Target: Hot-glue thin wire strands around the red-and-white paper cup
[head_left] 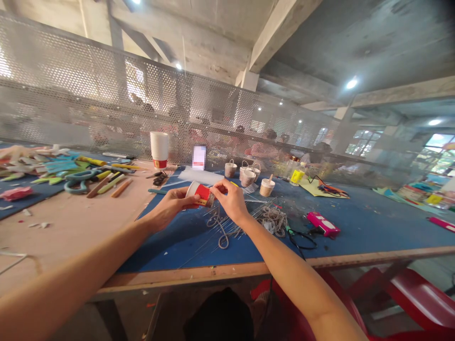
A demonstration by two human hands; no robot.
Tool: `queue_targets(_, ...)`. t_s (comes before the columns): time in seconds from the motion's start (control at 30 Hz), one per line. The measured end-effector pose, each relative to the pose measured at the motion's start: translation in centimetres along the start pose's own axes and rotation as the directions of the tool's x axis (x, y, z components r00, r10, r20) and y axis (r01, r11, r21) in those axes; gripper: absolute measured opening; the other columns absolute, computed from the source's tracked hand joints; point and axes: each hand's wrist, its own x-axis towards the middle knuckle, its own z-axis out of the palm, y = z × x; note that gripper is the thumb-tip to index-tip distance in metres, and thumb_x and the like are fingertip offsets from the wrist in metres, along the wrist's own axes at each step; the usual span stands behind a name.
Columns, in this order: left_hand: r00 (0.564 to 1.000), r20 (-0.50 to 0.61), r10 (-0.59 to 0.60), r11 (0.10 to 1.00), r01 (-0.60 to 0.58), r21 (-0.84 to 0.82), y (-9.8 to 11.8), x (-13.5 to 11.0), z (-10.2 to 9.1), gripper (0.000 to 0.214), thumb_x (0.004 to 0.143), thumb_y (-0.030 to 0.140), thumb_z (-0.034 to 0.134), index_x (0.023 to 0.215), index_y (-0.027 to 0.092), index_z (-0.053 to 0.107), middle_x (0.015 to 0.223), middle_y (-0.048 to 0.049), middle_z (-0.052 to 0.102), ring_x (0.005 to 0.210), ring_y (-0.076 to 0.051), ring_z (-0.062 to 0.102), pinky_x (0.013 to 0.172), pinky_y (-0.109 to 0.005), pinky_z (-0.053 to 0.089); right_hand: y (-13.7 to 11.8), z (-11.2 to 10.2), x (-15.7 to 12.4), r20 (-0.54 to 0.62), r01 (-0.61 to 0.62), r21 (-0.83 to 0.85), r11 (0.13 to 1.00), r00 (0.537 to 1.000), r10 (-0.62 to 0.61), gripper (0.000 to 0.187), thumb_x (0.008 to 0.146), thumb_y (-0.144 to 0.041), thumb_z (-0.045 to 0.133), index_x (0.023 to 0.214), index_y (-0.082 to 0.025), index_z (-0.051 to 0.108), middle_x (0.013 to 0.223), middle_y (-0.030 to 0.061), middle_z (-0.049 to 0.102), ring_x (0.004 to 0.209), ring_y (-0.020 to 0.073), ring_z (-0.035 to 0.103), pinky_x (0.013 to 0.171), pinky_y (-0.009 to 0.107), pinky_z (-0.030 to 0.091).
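The table has a blue top with a bare wood edge, and a pinkish board on the left side. Behind it stands a grey metal screen full of little round holes. The big room has a rough grey ceiling with thick beams and bright lamps. Red chairs with a smooth shine are at the lower right.

A tall stack of white paper cups stands by the screen. Thin, straight wires lie in a messy bunch near a soft, curly heap of cord. Small cups with thin loop handles stand farther back. A pink box sits on the right, and blue-grey scissors lie on the left.

The paper cup is up over the blue top, tipped on its side, with its white mouth to the left. Its middle is bright red, and grey cord goes round the bottom end. The left hand is wrapped round the cup. The right hand seems to pinch the cord at the cup's bottom, but that spot is tiny.
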Motion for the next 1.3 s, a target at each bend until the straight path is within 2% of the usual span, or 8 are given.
queue_targets(0.2,1.0,0.002,0.004,1.0,-0.004,-0.01,0.24,-0.19,0.26,0.031,0.078,0.04,0.086,0.103,0.022,0.085,0.101,-0.0093,0.083,0.09,-0.024,0.073,0.085,-0.035,0.053,0.19,-0.04,0.08,-0.008,-0.008,0.037,0.999,1.0,0.008,0.015,0.092,-0.034,0.069,0.082,-0.022,0.067,0.074,-0.0018,0.071,0.069,0.0153,0.068,0.07,0.024,0.051)
queue_targets(0.5,1.0,0.026,-0.01,1.0,0.01,-0.029,0.46,-0.39,0.38,0.034,0.076,0.038,0.088,0.105,0.021,0.085,0.102,-0.0087,0.083,0.089,-0.022,0.072,0.085,-0.032,0.052,0.11,-0.3,0.07,0.03,-0.089,0.116,0.989,0.996,0.086,0.016,0.09,-0.035,0.068,0.081,-0.022,0.065,0.07,-0.001,0.071,0.068,0.0175,0.071,0.069,0.026,0.053)
queue_targets(0.9,1.0,0.0,0.014,1.0,-0.014,0.005,0.12,-0.31,0.5,0.041,0.073,0.043,0.088,0.106,0.02,0.085,0.1,-0.0104,0.083,0.091,-0.026,0.072,0.085,-0.035,0.052,0.16,-0.41,0.2,0.069,-0.174,0.133,0.976,0.984,0.166,0.016,0.089,-0.03,0.07,0.078,-0.021,0.064,0.063,-0.0022,0.069,0.064,0.0165,0.071,0.068,0.026,0.052)
queue_targets(1.07,1.0,-0.001,-0.001,1.0,0.001,0.01,-0.02,-0.24,0.4,0.037,0.073,0.043,0.088,0.102,0.021,0.086,0.098,-0.0101,0.084,0.089,-0.026,0.073,0.084,-0.036,0.051,0.46,-0.49,0.39,0.103,-0.224,0.139,0.965,0.972,0.211,0.016,0.088,-0.03,0.071,0.076,-0.02,0.064,0.061,-0.0027,0.068,0.063,0.0162,0.071,0.068,0.026,0.053)
queue_targets(1.3,1.0,0.007,-0.006,1.0,0.006,0.014,0.02,-0.24,0.45,0.037,0.073,0.041,0.088,0.104,0.021,0.086,0.097,-0.0096,0.084,0.09,-0.025,0.073,0.085,-0.034,0.05,0.58,-0.43,0.51,0.117,-0.231,0.114,0.966,0.969,0.218,0.017,0.089,-0.028,0.069,0.076,-0.021,0.062,0.059,-0.003,0.068,0.062,0.0156,0.07,0.067,0.025,0.052)
